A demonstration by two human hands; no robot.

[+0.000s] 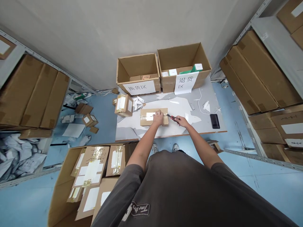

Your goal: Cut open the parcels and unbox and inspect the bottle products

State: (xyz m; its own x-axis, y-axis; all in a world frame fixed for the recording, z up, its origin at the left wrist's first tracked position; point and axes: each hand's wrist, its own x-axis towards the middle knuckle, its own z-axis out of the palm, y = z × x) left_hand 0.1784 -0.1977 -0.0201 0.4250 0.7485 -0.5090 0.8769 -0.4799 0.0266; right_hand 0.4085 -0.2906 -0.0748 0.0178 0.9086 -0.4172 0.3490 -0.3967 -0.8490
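My left hand (158, 118) lies on top of a taped cardboard box (145, 121), its fingers apart over the white label. The box rests on the table near its front edge, with clear tape along its top. In my right hand (182, 121) is a red and black box cutter (174, 118), its tip at the box's right end. Whether the blade touches the tape is too small to tell. A smaller taped box (123, 105) stands to the left, beside crumpled white paper (138, 103).
Two large open cartons with paper signs, the left carton (139, 85) and right carton (168, 85), stand at the table's back. A black phone-like object (214, 121) lies at right near a white cable. Below left, a big carton (62, 186) holds several parcels. Shelves flank both sides.
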